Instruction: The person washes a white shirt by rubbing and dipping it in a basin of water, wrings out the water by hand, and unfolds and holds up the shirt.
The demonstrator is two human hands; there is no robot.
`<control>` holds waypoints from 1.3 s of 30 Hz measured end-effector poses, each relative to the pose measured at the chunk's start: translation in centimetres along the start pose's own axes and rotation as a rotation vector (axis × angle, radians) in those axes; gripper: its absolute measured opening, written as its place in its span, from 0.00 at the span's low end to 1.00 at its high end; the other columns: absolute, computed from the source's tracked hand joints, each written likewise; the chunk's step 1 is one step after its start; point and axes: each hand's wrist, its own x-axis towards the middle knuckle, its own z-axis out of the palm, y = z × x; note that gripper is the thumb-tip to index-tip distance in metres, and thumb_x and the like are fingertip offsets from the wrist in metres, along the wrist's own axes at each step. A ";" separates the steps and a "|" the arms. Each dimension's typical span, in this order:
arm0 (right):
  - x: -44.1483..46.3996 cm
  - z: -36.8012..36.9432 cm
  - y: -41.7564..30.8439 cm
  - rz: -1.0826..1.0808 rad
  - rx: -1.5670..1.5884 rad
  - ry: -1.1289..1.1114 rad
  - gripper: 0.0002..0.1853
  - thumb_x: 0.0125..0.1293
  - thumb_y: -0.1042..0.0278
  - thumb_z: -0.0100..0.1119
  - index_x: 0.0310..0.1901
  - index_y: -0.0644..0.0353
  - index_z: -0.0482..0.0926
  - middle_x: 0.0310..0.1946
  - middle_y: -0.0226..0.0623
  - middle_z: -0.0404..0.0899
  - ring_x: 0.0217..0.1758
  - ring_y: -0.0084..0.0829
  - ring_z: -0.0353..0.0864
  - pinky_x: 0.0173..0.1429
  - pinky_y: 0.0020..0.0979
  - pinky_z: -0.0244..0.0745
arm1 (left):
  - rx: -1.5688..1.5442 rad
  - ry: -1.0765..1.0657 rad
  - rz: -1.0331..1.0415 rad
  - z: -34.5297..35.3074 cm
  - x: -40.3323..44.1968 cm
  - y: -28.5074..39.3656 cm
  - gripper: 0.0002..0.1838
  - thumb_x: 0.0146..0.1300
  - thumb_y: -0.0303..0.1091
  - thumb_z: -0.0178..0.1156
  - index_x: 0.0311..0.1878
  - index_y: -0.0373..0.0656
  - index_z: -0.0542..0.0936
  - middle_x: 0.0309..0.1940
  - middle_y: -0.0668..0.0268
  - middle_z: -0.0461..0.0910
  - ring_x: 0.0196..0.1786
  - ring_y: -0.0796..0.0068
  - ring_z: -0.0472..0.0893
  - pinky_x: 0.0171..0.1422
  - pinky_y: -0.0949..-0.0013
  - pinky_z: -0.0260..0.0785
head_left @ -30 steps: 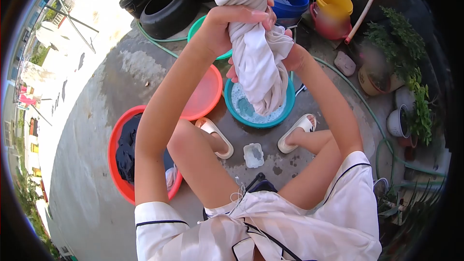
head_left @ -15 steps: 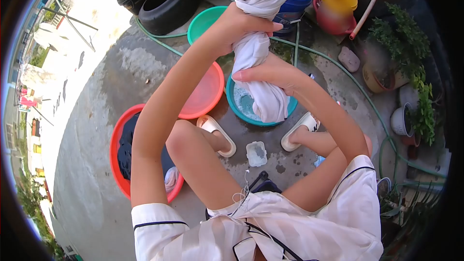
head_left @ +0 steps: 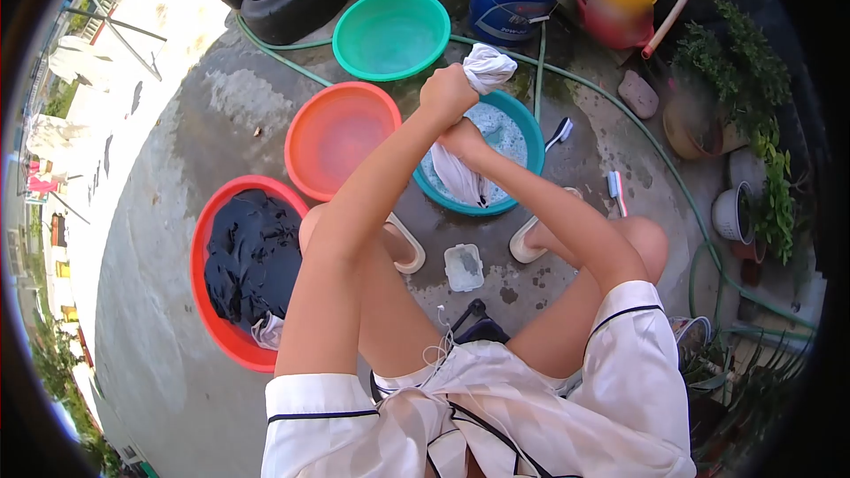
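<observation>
A white cloth [head_left: 489, 68], bunched and twisted, is gripped in both my hands above the teal basin [head_left: 529, 124] of sudsy water. My left hand [head_left: 448, 91] is closed around its upper part, with a wad sticking out past the fist. Right beside it, my right hand [head_left: 462, 138] is closed around the cloth lower down. From there the loose end hangs into the basin; whether it touches the water I cannot tell. My fingers are partly hidden by the backs of my hands.
Left of the teal basin stand an orange basin [head_left: 341, 137] and a red basin [head_left: 202, 279] holding dark cloth in water. Behind are a green basin [head_left: 390, 31] and a blue bucket [head_left: 509, 4]. Two brushes [head_left: 616, 192] and a clear container [head_left: 464, 267] lie on the concrete. A hose [head_left: 655, 150] curves around.
Both hands have come down with the white cloth, from raised high to low over the teal basin. They are now closer together, and the wad above my left hand looks smaller.
</observation>
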 end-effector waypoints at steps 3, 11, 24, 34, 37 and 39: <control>0.6 3.1 4.0 -0.055 -0.022 0.076 0.20 0.54 0.49 0.53 0.35 0.60 0.78 0.33 0.50 0.79 0.39 0.48 0.78 0.39 0.42 0.72 | 0.108 -0.066 -0.029 2.0 -0.9 -1.2 0.14 0.45 0.36 0.57 0.33 0.36 0.78 0.32 0.47 0.79 0.37 0.50 0.80 0.42 0.56 0.73; 0.6 5.8 7.8 -0.038 -0.110 0.094 0.19 0.57 0.50 0.49 0.34 0.59 0.78 0.32 0.52 0.79 0.38 0.50 0.78 0.39 0.44 0.72 | 0.147 -0.143 -0.131 5.0 -1.6 -3.2 0.15 0.47 0.37 0.58 0.34 0.37 0.78 0.34 0.48 0.79 0.39 0.51 0.80 0.44 0.58 0.73; 0.3 -7.4 -4.8 -0.148 0.204 -0.318 0.30 0.48 0.55 0.67 0.51 0.59 0.70 0.45 0.35 0.76 0.48 0.28 0.74 0.52 0.30 0.68 | -0.189 0.174 0.144 -4.8 1.2 4.2 0.16 0.41 0.36 0.59 0.35 0.36 0.77 0.33 0.51 0.80 0.35 0.49 0.79 0.42 0.60 0.71; 1.1 -25.1 2.6 0.349 0.259 -0.416 0.31 0.63 0.43 0.43 0.62 0.55 0.60 0.54 0.40 0.70 0.54 0.28 0.71 0.55 0.26 0.65 | -0.551 0.471 0.327 -16.3 -1.2 6.2 0.29 0.38 0.42 0.73 0.44 0.39 0.77 0.38 0.62 0.80 0.40 0.74 0.80 0.46 0.70 0.71; -0.7 -25.5 3.4 0.172 -0.292 -0.296 0.28 0.62 0.46 0.46 0.59 0.54 0.64 0.50 0.37 0.73 0.46 0.29 0.76 0.48 0.28 0.69 | -0.514 0.503 0.417 -18.0 -3.8 6.1 0.29 0.39 0.42 0.73 0.46 0.40 0.76 0.39 0.63 0.80 0.41 0.74 0.79 0.46 0.70 0.71; -1.7 -24.8 0.8 0.080 -0.358 -0.277 0.26 0.61 0.51 0.51 0.57 0.56 0.67 0.49 0.37 0.74 0.43 0.31 0.76 0.48 0.32 0.70 | -0.502 0.508 0.438 -18.5 -4.9 6.3 0.29 0.39 0.42 0.73 0.45 0.40 0.76 0.38 0.63 0.80 0.41 0.74 0.79 0.46 0.70 0.71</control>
